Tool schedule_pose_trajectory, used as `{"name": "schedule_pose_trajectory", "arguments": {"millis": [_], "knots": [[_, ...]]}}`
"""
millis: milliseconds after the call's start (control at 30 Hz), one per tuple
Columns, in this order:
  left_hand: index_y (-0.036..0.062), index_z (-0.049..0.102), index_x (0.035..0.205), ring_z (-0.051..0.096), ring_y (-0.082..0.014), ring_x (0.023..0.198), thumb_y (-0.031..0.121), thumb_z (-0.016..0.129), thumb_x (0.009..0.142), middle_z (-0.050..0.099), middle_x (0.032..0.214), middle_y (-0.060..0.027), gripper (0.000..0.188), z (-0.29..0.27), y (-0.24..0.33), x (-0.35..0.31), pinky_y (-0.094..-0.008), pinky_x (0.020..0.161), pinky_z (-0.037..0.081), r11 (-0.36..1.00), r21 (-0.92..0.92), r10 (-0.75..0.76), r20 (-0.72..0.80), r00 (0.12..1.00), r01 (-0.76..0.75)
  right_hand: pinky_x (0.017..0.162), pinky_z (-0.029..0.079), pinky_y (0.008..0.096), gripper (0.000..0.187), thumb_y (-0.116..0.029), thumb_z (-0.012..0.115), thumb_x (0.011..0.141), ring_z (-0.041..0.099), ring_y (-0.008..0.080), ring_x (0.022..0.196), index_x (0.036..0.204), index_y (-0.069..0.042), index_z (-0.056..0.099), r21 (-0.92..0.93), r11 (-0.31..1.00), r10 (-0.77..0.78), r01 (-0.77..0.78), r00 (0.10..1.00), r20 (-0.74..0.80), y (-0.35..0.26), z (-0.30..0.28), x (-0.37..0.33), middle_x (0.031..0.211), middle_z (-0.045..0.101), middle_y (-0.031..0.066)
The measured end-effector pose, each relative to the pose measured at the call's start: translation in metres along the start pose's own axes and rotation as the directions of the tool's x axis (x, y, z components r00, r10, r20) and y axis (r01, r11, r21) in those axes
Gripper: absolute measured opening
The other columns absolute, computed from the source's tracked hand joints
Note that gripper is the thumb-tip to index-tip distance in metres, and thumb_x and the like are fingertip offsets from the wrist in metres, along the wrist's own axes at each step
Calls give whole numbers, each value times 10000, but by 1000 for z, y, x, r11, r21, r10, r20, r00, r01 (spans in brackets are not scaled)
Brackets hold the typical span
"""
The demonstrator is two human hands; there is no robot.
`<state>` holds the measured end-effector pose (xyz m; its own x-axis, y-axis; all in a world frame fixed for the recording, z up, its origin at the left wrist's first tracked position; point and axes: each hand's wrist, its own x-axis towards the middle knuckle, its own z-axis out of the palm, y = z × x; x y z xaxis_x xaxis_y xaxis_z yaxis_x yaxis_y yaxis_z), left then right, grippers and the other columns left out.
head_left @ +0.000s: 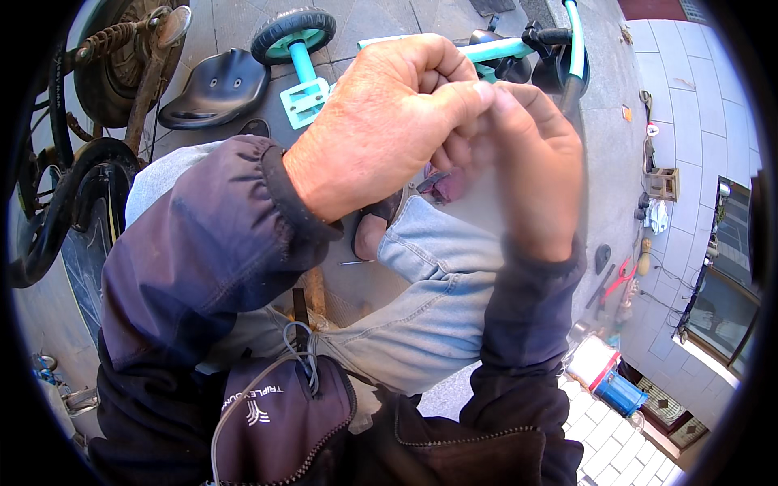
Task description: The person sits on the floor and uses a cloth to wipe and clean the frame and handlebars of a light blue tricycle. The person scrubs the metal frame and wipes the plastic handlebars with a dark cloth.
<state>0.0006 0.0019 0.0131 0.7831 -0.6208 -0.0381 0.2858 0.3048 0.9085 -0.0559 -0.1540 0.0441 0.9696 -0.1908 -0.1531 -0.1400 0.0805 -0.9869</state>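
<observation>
Steadying both wrists should help: the left hand (365,134) and blurred right hand (539,166) meet in a narrow fingertip grip, contents impossible to tell. Beyond, the teal frame (498,50) sits toward the floor's (381,16) far edge.

"Any colour up top?"
"Mint green on the frame tube (498,50) and the hub of the wheel (284,39), black around it on the tyre. Plain black on the saddle (215,89)."
"And on the clothes?"
"Faded light blue on the jeans (438,324), dusky purple on the left sleeve (186,243)."
"Any pattern?"
"Pale grey rectangles across the tiled wall (682,105)."
</observation>
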Motion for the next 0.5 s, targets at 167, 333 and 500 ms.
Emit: {"name": "schedule_pose_trajectory", "arguments": {"millis": [167, 333, 500], "knots": [[2, 612, 1048, 637, -92, 679, 116, 619, 958, 649, 794, -43, 145, 0, -2, 2, -218, 609, 537, 998, -5, 64, 37, 997, -64, 499, 493, 226, 158, -141, 620, 969, 576, 94, 550, 976, 14, 647, 60, 998, 24, -21, 999, -37, 0, 0, 0, 702, 635, 63], [-8, 617, 1052, 644, -102, 683, 114, 610, 962, 658, 819, -59, 151, -1, -3, 2, -224, 614, 545, 998, -5, 55, 16, 998, -55, 498, 491, 222, 157, -138, 622, 968, 577, 91, 553, 970, 17, 648, 57, 998, 24, -21, 998, -55, 0, 1, 0, 737, 644, 65], [-2, 618, 1038, 648, -108, 673, 129, 596, 973, 653, 807, -59, 148, -2, -2, 1, -228, 602, 546, 1000, -21, -6, -17, 1000, 6, 499, 488, 218, 135, -107, 644, 951, 584, 81, 572, 968, 27, 648, -57, 997, -61, 59, 997, -51, 1, 2, -1, 772, 650, 62]]}}
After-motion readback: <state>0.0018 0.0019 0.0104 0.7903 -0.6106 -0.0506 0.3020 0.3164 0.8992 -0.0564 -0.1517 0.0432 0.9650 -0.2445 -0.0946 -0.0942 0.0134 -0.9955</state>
